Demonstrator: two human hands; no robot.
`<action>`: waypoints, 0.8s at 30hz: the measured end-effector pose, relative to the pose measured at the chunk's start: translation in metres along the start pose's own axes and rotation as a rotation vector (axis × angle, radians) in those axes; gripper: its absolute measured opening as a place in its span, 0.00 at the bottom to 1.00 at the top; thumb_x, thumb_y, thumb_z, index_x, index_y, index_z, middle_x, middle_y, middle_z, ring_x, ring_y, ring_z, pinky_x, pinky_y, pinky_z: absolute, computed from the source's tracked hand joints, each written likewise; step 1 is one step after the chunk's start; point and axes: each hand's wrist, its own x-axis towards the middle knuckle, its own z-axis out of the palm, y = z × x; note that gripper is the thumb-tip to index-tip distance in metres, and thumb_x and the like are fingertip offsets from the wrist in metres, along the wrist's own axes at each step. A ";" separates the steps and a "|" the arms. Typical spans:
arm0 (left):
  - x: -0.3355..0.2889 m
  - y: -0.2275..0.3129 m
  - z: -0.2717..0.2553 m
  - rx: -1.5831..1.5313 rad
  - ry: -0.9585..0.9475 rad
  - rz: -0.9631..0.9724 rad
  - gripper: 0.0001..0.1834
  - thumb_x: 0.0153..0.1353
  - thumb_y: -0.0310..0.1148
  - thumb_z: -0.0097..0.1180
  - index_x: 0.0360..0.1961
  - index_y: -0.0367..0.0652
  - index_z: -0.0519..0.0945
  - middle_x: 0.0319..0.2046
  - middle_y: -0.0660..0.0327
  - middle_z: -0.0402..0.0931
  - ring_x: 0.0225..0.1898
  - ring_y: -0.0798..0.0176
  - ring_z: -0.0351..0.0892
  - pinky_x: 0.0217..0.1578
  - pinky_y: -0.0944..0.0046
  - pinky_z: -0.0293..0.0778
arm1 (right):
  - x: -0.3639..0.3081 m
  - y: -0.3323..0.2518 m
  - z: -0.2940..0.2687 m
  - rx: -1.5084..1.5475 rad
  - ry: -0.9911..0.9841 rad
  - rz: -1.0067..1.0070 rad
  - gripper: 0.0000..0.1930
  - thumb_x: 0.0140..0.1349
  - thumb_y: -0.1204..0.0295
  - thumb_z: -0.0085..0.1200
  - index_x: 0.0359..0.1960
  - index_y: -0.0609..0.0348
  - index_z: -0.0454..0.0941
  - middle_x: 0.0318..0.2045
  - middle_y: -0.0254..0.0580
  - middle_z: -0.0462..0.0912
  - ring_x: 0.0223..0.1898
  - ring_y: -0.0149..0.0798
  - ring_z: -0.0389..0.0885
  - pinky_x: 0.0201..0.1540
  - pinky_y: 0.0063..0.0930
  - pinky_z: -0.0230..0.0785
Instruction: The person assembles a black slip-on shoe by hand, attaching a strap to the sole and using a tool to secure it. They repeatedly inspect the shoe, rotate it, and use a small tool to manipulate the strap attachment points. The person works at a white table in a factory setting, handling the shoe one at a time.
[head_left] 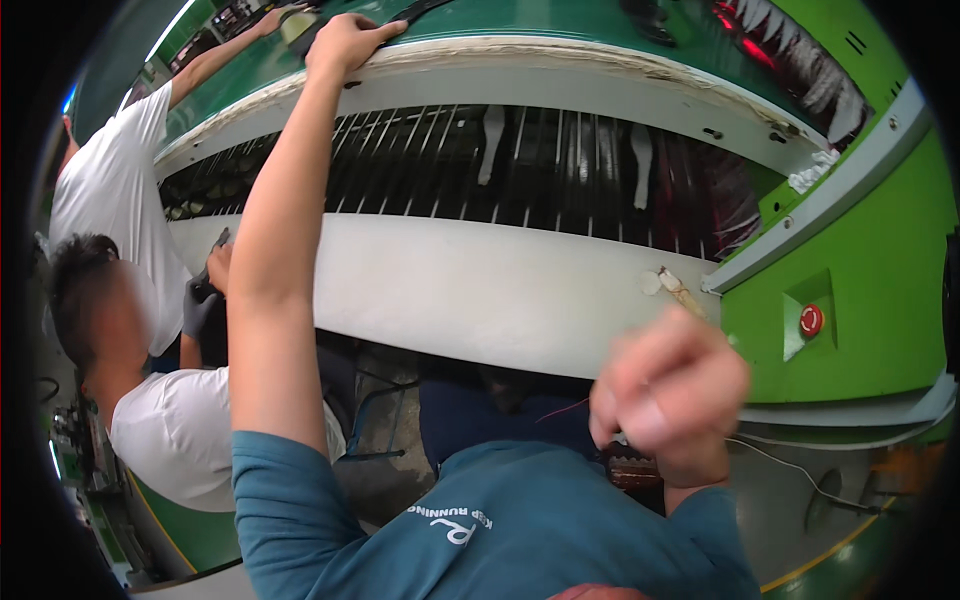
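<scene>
My left hand (pixel 350 42) is stretched out to the far edge of the machine, lying on the green top (pixel 560 25) with its thumb pointing right. A black strip (pixel 425 10) lies just beyond the thumb tip; I see no grip on it. Close to my body on the right, my right hand (pixel 672 390) is closed and smeared by motion. From its fingers a thin red thread (pixel 565 411) sticks out to the left. Below the green top, a dark slatted bed (pixel 400 165) holds two pale, narrow pieces (pixel 641 165).
A white front ledge (pixel 450 285) runs across before me, with a small brush-like object (pixel 678 288) at its right end. The green housing (pixel 860 270) bears a red stop button (pixel 811 320). Two people in white shirts (pixel 175 430) are at the left, near my arm.
</scene>
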 end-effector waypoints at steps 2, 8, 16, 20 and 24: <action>0.004 -0.010 0.002 0.023 0.034 0.007 0.41 0.57 0.74 0.71 0.56 0.51 0.94 0.51 0.55 0.94 0.55 0.52 0.92 0.59 0.52 0.83 | -0.013 0.025 -0.013 -0.089 0.066 0.088 0.14 0.66 0.85 0.63 0.52 0.60 0.89 0.39 0.44 0.85 0.29 0.33 0.87 0.33 0.25 0.78; -0.034 -0.001 -0.010 -0.153 0.364 0.175 0.29 0.70 0.62 0.67 0.44 0.44 0.95 0.35 0.56 0.93 0.36 0.54 0.91 0.42 0.56 0.82 | -0.025 0.086 -0.039 -0.153 0.144 0.359 0.12 0.78 0.76 0.59 0.59 0.60 0.85 0.37 0.34 0.82 0.33 0.26 0.84 0.38 0.24 0.79; -0.280 0.088 0.046 -0.790 0.679 0.165 0.13 0.81 0.29 0.61 0.42 0.28 0.88 0.32 0.64 0.86 0.32 0.73 0.77 0.35 0.71 0.73 | -0.045 0.129 -0.070 -0.019 0.330 0.503 0.27 0.84 0.57 0.58 0.73 0.63 0.72 0.48 0.41 0.84 0.44 0.31 0.86 0.48 0.29 0.80; -0.412 0.111 0.110 -0.941 0.264 0.073 0.07 0.76 0.23 0.61 0.41 0.29 0.88 0.37 0.53 0.90 0.39 0.64 0.88 0.45 0.63 0.83 | -0.047 0.136 -0.081 0.057 0.521 0.382 0.31 0.87 0.50 0.49 0.76 0.65 0.70 0.53 0.44 0.83 0.51 0.35 0.86 0.54 0.33 0.80; -0.426 0.137 0.124 -1.002 -0.355 0.341 0.05 0.71 0.24 0.68 0.41 0.33 0.90 0.37 0.51 0.92 0.39 0.55 0.94 0.46 0.61 0.85 | -0.082 0.154 -0.111 0.060 0.860 0.363 0.17 0.84 0.58 0.59 0.60 0.58 0.82 0.52 0.30 0.87 0.51 0.22 0.81 0.57 0.22 0.73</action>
